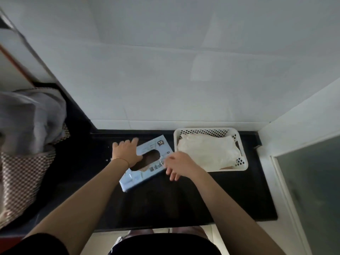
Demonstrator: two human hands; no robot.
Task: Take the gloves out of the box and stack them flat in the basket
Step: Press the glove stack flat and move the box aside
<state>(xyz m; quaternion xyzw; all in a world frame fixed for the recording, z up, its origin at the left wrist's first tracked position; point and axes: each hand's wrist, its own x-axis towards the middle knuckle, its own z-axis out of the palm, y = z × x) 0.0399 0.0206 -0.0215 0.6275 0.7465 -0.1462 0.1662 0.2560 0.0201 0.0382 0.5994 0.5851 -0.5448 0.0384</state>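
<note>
At the far left a checked cloth bag [22,173] with grey fabric bunched on top sits by the dark table [184,203]. Next, the left hand [127,153] rests flat on the pale blue glove box [145,162], grip released, fingers straight, steadying it at an angle. The box's oval opening looks dark and possibly near empty, though the view is too dim to be sure. The right hand [179,165] hovers at the box's right edge with loosely spread fingers, holding nothing visible. Just beside the box, the white perforated basket [239,162] already carries a fairly flat pile of translucent gloves [207,151], so most work seems done; any leftovers remain to be pulled.
</note>
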